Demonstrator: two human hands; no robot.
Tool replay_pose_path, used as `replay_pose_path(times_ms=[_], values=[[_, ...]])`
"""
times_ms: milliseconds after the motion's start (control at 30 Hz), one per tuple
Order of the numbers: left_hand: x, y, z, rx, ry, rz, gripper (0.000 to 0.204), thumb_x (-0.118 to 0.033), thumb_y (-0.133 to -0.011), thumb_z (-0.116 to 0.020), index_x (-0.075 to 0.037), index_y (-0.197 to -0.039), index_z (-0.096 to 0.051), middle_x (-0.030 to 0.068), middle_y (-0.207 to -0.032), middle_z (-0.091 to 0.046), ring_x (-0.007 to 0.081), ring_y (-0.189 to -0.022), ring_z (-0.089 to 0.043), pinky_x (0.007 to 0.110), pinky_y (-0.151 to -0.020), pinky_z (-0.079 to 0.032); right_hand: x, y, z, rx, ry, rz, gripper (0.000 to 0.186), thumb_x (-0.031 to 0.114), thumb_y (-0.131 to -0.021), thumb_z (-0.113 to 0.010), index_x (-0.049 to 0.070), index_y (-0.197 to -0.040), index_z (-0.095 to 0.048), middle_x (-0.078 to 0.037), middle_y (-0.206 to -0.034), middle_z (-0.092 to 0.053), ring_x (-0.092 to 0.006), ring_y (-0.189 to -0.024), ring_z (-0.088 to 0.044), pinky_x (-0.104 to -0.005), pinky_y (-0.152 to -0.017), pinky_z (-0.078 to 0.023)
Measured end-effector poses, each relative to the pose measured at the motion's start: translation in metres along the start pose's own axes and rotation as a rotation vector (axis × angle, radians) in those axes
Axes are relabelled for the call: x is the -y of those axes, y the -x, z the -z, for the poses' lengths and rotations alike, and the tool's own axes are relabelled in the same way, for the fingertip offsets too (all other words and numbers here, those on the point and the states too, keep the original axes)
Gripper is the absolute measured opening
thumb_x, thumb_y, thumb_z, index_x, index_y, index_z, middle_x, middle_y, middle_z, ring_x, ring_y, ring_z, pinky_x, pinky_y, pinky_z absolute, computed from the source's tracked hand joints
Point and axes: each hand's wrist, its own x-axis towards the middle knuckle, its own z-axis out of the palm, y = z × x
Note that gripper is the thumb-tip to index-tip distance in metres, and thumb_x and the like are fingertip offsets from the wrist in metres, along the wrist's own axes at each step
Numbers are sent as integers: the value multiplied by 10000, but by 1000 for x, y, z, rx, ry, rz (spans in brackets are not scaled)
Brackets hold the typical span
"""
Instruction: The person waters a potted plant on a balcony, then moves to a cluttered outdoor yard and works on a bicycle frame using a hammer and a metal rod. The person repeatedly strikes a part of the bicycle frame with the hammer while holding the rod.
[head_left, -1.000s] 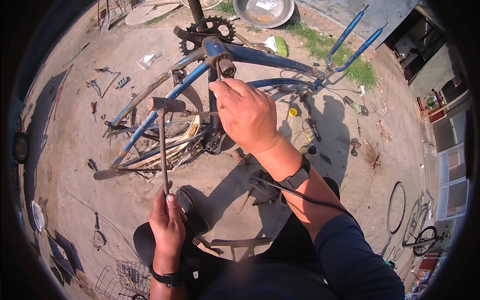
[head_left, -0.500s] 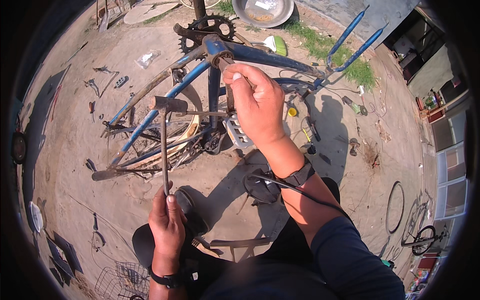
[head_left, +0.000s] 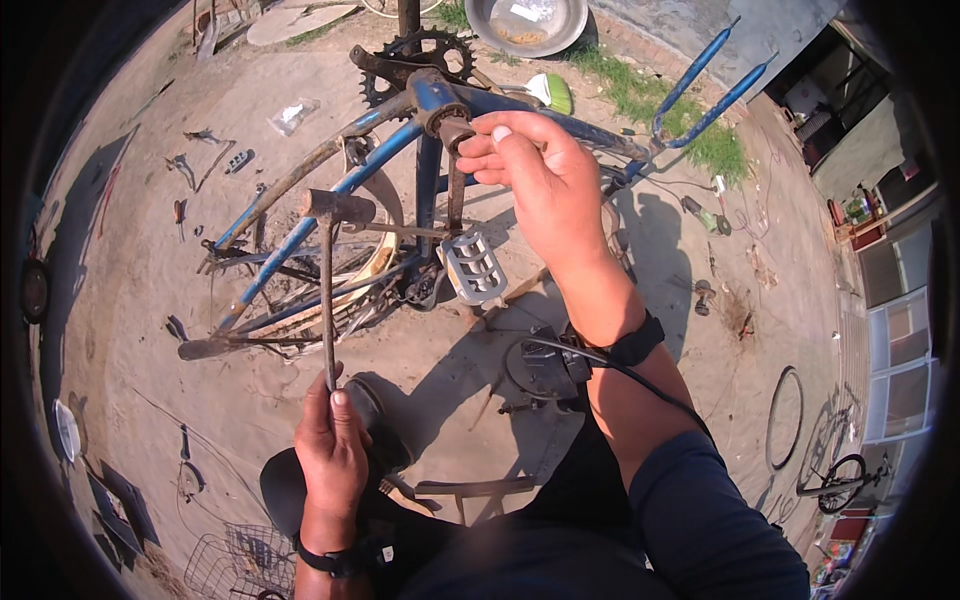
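My left hand grips the long metal handle of a rusty hammer, whose head is up in front of the blue bicycle frame. My right hand is open, fingers loosely bent and apart at the rusty end of the frame's bottom-bracket shell; whether the fingertips touch it is unclear. A crank arm hangs from there, with a silver pedal at its lower end below my fingers. Behind the shell is a black toothed chainring.
A metal basin and green-bristled broom lie beyond the frame. A dark tool with a cable is below my right forearm. Loose parts, a wire basket and a hoop lie on the concrete; a bicycle is at right.
My right hand has moved up and right and loosened its fingers. The silver pedal, hidden at first, now hangs in view below it. My left hand keeps the hammer in nearly the same place.
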Motion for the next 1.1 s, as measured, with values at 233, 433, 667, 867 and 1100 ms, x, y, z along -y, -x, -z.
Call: replay_pose_path(times_ms=[233, 433, 667, 867, 1100], values=[[-1, 1, 1, -5, -3, 0, 355, -246, -1082, -470, -21, -1348, -542, -42, -630, -493, 28, -503, -439, 199, -477, -369, -15, 16, -22, -109, 489, 371, 133, 83, -931, -590, 53, -1047, -647, -151, -892, -695, -351, -811, -682, -399, -678, -540], [-1, 1, 3, -18, 9, -7, 354, -243, -1082, -470, -20, -1347, -542, -39, -631, -493, 32, -505, -444, 202, -476, -375, -22, 21, -27, -110, 733, 514, 246, 49, -879, -613, 72, -1124, -617, -143, -932, -652, -361, -805, -658, -428, -688, -531], [0, 0, 2, -13, 21, -11, 352, -244, -1080, -474, -20, -1343, -544, -39, -634, -494, 33, -507, -444, 204, -476, -376, -27, 23, -31, -113, 841, 597, 291, 51, -856, -637, 49, -1145, -603, -136, -958, -610, -341, -797, -651, -417, -675, -534], [0, 1, 2, -10, 21, -1, 350, -248, -1079, -480, -21, -1337, -547, -40, -637, -493, 32, -511, -439, 203, -476, -369, -28, 24, -35, -105, 928, 613, 312, 64, -856, -637, 47, -1164, -591, -134, -988, -602, -337, -806, -650, -412, -682, -536], [-1, 2, -2, 9, 42, -16, 323, -257, -1081, -472, -8, -1263, -568, -39, -634, -479, 33, -515, -435, 196, -484, -354, -25, 22, -41, 38, 689, 448, 362, 24, -826, -645, 37, -1187, -621, -141, -1024, -649, -314, -881, -680, -380, -750, -550]])
